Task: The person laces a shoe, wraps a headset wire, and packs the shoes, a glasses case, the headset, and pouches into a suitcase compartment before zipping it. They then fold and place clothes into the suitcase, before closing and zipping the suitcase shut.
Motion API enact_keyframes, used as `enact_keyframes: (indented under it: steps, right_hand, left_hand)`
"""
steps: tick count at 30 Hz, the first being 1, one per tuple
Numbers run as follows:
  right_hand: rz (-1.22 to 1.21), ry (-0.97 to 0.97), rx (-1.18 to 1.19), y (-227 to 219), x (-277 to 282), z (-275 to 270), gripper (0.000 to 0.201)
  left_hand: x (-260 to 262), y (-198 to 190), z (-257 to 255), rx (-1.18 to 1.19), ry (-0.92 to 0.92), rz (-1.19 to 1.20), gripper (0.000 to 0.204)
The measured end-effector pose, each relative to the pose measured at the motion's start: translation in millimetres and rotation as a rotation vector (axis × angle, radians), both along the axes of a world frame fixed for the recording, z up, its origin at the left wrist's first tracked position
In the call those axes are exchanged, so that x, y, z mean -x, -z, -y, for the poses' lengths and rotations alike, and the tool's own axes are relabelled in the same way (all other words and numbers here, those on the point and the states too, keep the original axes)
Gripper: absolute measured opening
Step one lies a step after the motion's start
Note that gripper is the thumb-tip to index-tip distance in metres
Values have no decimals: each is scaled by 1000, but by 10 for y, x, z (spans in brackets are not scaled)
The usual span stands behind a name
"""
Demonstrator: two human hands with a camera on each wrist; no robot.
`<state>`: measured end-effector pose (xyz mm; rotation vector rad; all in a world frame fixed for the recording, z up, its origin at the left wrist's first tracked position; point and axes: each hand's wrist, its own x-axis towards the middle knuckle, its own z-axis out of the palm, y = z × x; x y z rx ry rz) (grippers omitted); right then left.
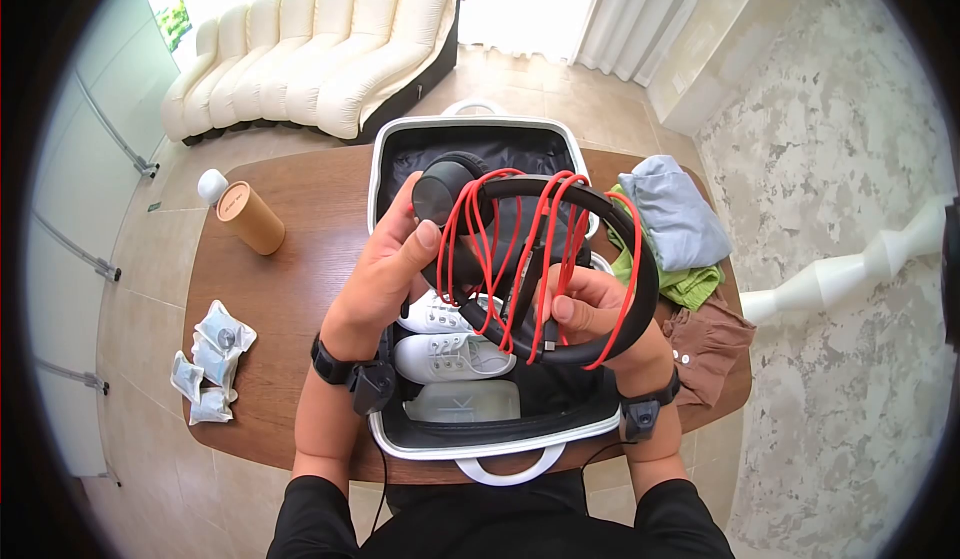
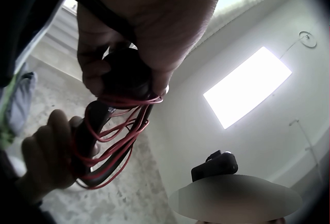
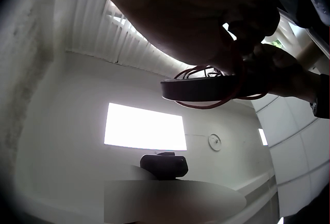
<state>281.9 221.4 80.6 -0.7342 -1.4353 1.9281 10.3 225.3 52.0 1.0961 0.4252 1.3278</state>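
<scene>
Black headphones [image 1: 645,289] wound with a red cable [image 1: 545,221] are held up over an open suitcase [image 1: 420,449]. The left hand [image 1: 385,264] grips one round ear cup [image 1: 440,194], thumb and fingers around it; the left wrist view shows that grip on the dark cup [image 2: 126,72]. At the other side, the right hand [image 1: 590,309] pinches the cable by its plug end [image 1: 549,337], inside the headband's curve. In the right wrist view the band [image 3: 198,89] extends below the right hand [image 3: 206,23], its fingers in shadow.
White shoes [image 1: 440,357] and a translucent case [image 1: 465,402] lie in the suitcase. On the wooden table [image 1: 300,309] are a brown cylinder [image 1: 252,221], a white round object [image 1: 211,186], clear packets [image 1: 215,359] and folded clothes [image 1: 675,214]. A cream sofa [image 1: 300,59] stands behind.
</scene>
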Motion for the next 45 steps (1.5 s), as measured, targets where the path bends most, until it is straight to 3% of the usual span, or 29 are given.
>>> enact_keyframes:
  steps: [7, 22, 25, 31, 35, 37, 39, 45]
  right_hand:
    - [-156, -150, 155, -14, -8, 12, 29]
    - [-109, -148, 95, -24, 11, 16, 26]
    - [-72, -181, 29, -84, 43, 24, 21]
    - [-136, -227, 109, -68, 20, -12, 19]
    - [-175, -251, 139, 7, 13, -59, 18]
    - [-180, -232, 107, 10, 5, -68, 19]
    - [-157, -229, 100, -33, -5, -67, 19]
    - [-134, -222, -72, -23, -11, -90, 16]
  left_hand:
    - [26, 13, 31, 5, 0, -14, 73]
    - [52, -29, 62, 34, -49, -79, 84]
    - [130, -6, 64, 74, 35, -98, 86]
    - [6, -71, 85, 12, -9, -58, 87]
    - [127, -3, 85, 109, 13, -122, 80]
    - [116, -30, 85, 169, -24, -161, 76]
    - [34, -112, 91, 34, 14, -50, 75]
    - [31, -95, 91, 33, -12, -66, 80]
